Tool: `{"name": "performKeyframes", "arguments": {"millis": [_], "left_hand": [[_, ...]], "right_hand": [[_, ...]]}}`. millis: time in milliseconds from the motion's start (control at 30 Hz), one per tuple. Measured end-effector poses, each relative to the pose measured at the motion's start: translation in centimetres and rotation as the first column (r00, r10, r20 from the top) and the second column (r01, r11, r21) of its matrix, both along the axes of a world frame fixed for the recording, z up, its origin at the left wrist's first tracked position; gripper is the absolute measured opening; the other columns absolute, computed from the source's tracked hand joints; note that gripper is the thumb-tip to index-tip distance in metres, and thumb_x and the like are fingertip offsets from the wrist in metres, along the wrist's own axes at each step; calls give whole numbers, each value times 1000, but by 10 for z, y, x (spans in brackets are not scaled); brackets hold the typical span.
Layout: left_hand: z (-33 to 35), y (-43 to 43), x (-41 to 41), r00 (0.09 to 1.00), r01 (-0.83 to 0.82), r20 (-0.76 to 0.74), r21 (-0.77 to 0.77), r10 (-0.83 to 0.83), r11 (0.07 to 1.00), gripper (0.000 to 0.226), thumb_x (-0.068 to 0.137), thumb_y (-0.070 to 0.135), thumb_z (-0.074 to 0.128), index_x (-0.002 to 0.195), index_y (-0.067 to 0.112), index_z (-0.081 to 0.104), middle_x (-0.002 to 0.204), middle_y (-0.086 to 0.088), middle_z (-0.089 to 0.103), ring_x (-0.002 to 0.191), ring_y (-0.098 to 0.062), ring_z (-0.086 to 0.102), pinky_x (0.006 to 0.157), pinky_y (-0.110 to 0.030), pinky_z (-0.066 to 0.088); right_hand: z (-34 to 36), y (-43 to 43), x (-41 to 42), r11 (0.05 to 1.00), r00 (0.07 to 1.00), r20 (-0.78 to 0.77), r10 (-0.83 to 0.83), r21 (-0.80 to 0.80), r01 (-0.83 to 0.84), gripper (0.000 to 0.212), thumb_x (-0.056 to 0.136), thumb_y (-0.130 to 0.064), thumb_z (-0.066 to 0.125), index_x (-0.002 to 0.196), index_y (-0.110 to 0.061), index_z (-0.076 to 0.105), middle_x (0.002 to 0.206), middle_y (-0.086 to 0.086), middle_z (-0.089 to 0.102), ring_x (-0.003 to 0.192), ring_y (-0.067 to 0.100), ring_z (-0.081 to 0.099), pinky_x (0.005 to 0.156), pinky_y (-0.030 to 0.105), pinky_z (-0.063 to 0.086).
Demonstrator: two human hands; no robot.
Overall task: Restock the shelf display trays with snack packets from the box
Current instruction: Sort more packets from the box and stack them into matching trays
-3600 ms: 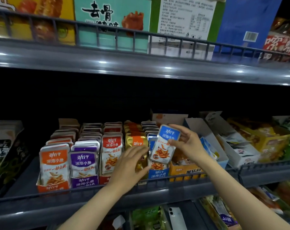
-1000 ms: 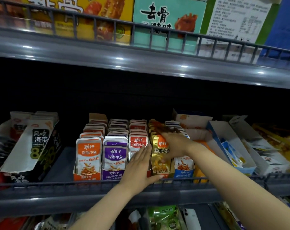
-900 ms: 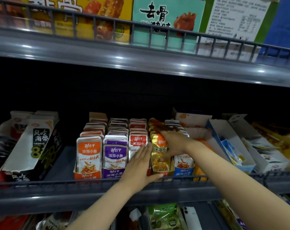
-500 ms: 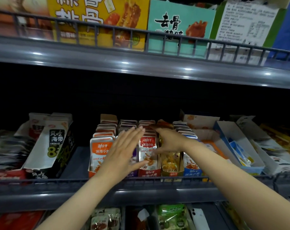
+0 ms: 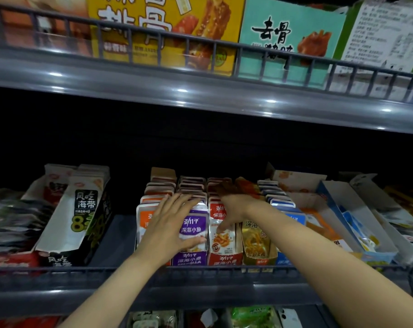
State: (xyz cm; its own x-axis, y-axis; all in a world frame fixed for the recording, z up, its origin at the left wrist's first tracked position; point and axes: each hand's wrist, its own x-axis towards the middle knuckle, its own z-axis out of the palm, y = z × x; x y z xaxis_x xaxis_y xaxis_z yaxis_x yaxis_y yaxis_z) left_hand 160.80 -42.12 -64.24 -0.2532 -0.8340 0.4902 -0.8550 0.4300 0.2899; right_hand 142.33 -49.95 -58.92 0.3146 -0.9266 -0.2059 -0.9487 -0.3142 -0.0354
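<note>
- The left hand lies flat against the fronts of the orange packets and purple packets. Its fingers are straight and slightly apart, with the tips up at the packet tops and the thumb across the purple front.
- The right hand reaches over the red packets. Its thumb points down on the front red packet, and its fingers run back over the row tops into shadow. They are blurred, so I cannot tell whether they clamp anything.
- The packets stand upright in five rows, side by side, in cardboard trays. From left to right they are orange, purple, red, gold packets and blue packets.
- The trays sit on the middle shelf, just behind its front rail.
- A kelp box leans to the left of the trays, with a bare strip of shelf between them.
- Opened boxes with a few packets in them lie to the right.
- On the upper shelf stand a yellow carton and a teal carton.
</note>
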Motion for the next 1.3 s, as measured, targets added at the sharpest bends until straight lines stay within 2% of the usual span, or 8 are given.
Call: {"name": "performKeyframes", "arguments": {"millis": [167,300,467,600,767,933,1167,1300], "left_hand": [[-2,-2,-1,1000,-6,-10,1,6,1000,86,76,62,63,147,33,22,155,9,22,145,-11,11,108,-21,-11],[-1,0,-1,1000,-1,-15,-10,1,1000,86,76,61,64,147,32,24,154,9,24,144,-11,12,106,-19,-13],[-1,1,0,1000,7,-17,-16,-7,1000,85,75,61,65,146,31,27,152,9,27,143,-10,15,108,-19,-11],[0,0,0,1000,10,-1,-11,-10,1000,85,76,63,61,146,33,24,153,12,24,144,-8,11,105,-15,-16],[0,1,0,1000,9,-29,-11,-9,1000,84,76,61,64,146,31,27,152,9,28,144,-10,15,108,-19,-10],[2,3,0,999,28,-21,-26,-28,999,85,75,60,65,145,28,29,151,6,32,142,-11,19,108,-19,-10],[6,11,0,999,44,-17,-4,-44,999,89,77,61,63,148,31,18,155,8,21,140,-3,5,100,-11,-19],[6,12,3,999,38,21,6,-38,999,89,78,64,59,148,33,14,156,11,17,144,-5,3,104,-14,-19]], "right_hand": [[-1,-3,2,999,1000,15,-5,45,5,76,68,-39,81,133,-23,45,132,-1,54,120,21,51,97,34,45],[1,2,0,999,999,44,-11,53,9,70,72,-35,79,131,-22,45,130,1,55,118,20,52,93,32,45],[-1,6,-4,988,998,-31,53,-143,-57,72,77,-39,73,136,-19,37,134,3,51,118,22,51,86,29,44],[-5,3,-11,943,992,48,117,-318,-96,98,76,-41,74,149,-24,11,151,5,30,136,25,35,105,33,35],[-9,-4,-14,969,997,14,74,-237,-69,77,77,-44,72,140,-23,34,138,3,49,123,21,49,100,35,44],[-6,-1,-14,971,994,51,97,-222,-83,78,82,-38,69,145,-26,25,144,4,42,129,24,44,102,35,42],[-3,-2,-12,987,994,93,50,-160,-34,77,86,-53,58,148,-26,22,137,5,51,118,20,53,95,33,46],[-2,-2,-11,988,990,139,21,-155,1,77,87,-55,55,149,-29,18,145,5,42,128,23,44,99,33,40]]}}
